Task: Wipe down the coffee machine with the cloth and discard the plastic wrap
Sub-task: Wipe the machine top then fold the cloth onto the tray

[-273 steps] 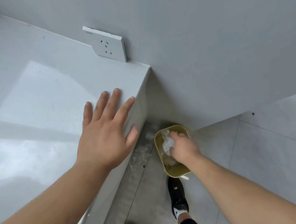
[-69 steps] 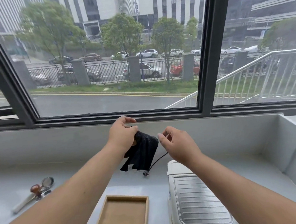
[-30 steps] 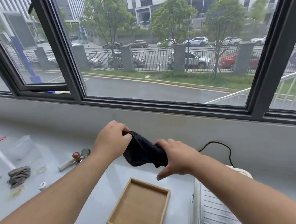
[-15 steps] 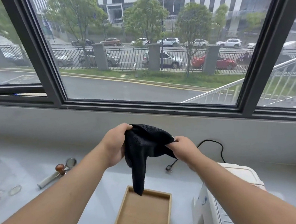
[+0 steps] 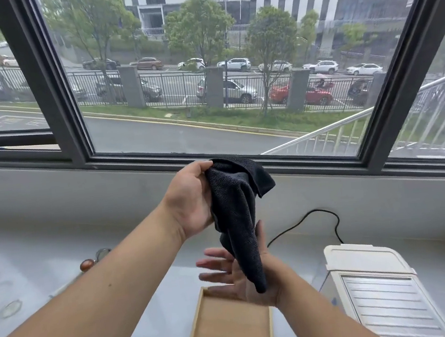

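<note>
A dark grey cloth (image 5: 238,216) hangs in front of the window, pinched at its top by my left hand (image 5: 193,199). Its lower end drapes down over the palm of my right hand (image 5: 236,272), which is held flat underneath with fingers spread. The white coffee machine (image 5: 376,286) stands on the counter at the lower right, showing its ribbed top. No plastic wrap is in view.
A shallow wooden tray (image 5: 230,329) lies on the white counter (image 5: 42,264) below my hands. A black power cord (image 5: 311,218) runs behind the machine. A tamper with a brown knob (image 5: 87,265) and a small round lid (image 5: 11,308) lie at the left.
My right hand has let go of the cloth's upper edge and dropped below it, palm up. My left hand has lifted the cloth higher so it hangs straight down.
</note>
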`<state>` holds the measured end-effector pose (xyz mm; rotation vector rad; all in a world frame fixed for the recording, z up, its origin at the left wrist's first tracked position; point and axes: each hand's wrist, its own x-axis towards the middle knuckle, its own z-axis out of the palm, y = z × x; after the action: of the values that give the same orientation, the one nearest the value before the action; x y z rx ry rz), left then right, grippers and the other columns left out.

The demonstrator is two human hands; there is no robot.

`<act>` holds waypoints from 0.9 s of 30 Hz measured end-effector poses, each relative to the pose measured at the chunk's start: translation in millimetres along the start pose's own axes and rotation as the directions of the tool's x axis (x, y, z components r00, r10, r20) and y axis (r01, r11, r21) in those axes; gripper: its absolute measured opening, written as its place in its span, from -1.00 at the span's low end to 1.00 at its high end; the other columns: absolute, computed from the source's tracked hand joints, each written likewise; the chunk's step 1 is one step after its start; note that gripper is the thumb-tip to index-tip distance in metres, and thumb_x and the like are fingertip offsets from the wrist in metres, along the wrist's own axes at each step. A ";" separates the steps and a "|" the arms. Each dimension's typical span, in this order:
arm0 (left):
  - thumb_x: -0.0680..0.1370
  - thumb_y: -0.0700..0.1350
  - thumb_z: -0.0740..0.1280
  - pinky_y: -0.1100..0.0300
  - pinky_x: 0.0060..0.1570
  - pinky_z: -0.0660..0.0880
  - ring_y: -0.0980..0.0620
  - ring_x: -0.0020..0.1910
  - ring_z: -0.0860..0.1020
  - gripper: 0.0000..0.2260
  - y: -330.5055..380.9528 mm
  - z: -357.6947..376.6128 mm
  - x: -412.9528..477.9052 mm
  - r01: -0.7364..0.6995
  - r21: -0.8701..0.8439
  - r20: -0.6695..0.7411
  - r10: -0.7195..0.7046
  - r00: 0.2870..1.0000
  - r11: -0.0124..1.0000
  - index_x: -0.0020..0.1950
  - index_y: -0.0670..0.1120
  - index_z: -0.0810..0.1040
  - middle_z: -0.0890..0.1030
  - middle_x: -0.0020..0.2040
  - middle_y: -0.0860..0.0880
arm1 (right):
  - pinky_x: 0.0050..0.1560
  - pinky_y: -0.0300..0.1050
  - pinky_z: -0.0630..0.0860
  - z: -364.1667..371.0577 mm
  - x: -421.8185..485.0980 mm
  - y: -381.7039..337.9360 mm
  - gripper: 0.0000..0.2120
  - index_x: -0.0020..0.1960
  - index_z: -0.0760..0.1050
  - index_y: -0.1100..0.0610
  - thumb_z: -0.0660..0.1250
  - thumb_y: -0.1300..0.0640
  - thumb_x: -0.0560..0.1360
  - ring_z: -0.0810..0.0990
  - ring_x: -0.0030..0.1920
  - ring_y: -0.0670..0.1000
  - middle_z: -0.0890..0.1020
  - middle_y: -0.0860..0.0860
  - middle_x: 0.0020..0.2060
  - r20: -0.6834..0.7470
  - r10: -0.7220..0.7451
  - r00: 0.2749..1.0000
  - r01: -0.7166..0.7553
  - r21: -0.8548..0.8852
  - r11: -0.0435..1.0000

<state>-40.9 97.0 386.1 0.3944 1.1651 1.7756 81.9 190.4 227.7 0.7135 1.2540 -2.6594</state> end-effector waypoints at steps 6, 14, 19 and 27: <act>0.67 0.04 0.09 -0.01 0.33 0.50 -0.18 0.19 0.66 -0.53 10.2 -39.6 5.0 0.000 0.016 -0.066 0.001 0.998 1.000 0.36 -0.19 0.62 0.69 0.26 -0.19 | 0.51 0.22 0.39 12.1 -8.1 -23.9 -0.32 0.50 0.51 0.11 0.46 -0.27 0.53 0.49 0.48 0.25 0.55 0.18 0.46 0.008 -0.291 0.957 0.290 0.060 0.955; 0.69 0.00 0.15 -0.01 -0.01 0.58 -0.16 -0.07 0.65 -0.68 -12.7 -94.1 22.9 0.105 0.171 -0.302 -0.049 0.952 0.980 0.17 -0.16 0.61 0.68 -0.01 -0.19 | 0.18 0.18 0.67 0.7 -14.1 -54.0 -0.42 0.22 0.62 0.10 0.12 -0.35 0.65 0.76 -0.04 0.11 0.76 0.03 0.06 -0.443 -0.419 0.792 0.050 -0.637 0.769; 0.67 0.00 0.18 0.01 -0.10 0.57 -0.15 -0.13 0.62 -0.73 -30.7 -117.5 29.2 0.193 0.239 -0.357 -0.099 0.929 0.952 0.02 -0.11 0.61 0.66 -0.10 -0.15 | 0.32 0.02 0.44 -15.3 -22.9 -69.9 -0.25 0.38 0.52 0.15 0.07 -0.45 0.58 0.58 0.25 0.11 0.62 0.05 0.27 -0.554 -0.468 0.689 -0.116 -0.721 0.683; 0.70 0.07 0.25 0.00 -0.06 0.58 -0.12 -0.06 0.66 -0.68 -50.0 -126.5 30.7 0.258 0.222 -0.271 -0.194 0.943 0.940 0.12 -0.14 0.65 0.71 -0.02 -0.13 | 0.14 0.13 0.61 -19.8 -34.6 -86.2 -0.30 0.28 0.65 0.23 0.26 -0.39 0.58 0.74 0.14 0.20 0.73 0.19 0.18 -0.447 -0.136 0.884 0.071 -0.159 0.985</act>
<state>-116.1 59.8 274.7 0.1801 1.5588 1.5052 94.1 258.2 293.0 1.3430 1.6053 -2.5324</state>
